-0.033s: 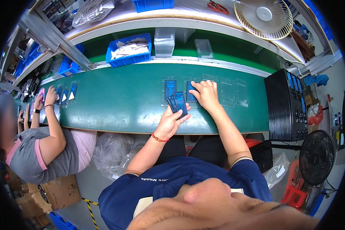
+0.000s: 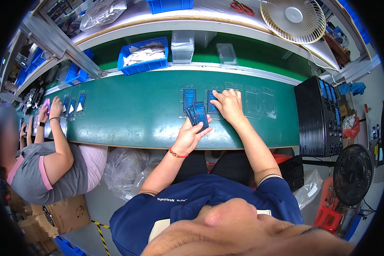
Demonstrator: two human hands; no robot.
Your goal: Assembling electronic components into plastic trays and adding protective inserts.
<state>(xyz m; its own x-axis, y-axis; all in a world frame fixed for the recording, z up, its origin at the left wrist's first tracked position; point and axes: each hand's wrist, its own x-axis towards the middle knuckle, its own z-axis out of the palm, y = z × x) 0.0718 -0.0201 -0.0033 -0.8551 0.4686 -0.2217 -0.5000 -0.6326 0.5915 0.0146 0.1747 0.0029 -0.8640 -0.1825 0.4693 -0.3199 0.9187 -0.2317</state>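
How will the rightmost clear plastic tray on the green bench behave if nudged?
Probably light: the clear plastic tray looks thin, with bench green showing through. Likely to slide rather than tip, since it lies flat on the smooth, glossy bench. May flex somewhat, though its moulded edges suggest some stiffness.

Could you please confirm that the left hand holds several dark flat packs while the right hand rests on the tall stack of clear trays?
Not quite: in the head view, the right hand is at a dark pack in a clear tray, not at the tall stack. The left hand does hold several dark flat packs.
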